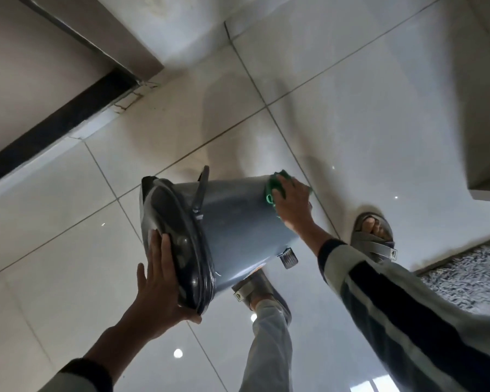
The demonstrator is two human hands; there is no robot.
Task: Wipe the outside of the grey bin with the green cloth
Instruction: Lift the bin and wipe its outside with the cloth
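The grey bin is tipped on its side above the tiled floor, its dark lid facing me and its base pointing away. My left hand lies flat against the lid and curls under its lower rim, holding the bin up. My right hand presses the green cloth against the bin's wall near the base. A black carry handle hangs over the top of the bin, and a foot pedal sticks out below.
My two sandalled feet stand on glossy white floor tiles under the bin. A shaggy grey rug lies at the right. A wall with a dark skirting runs along the left.
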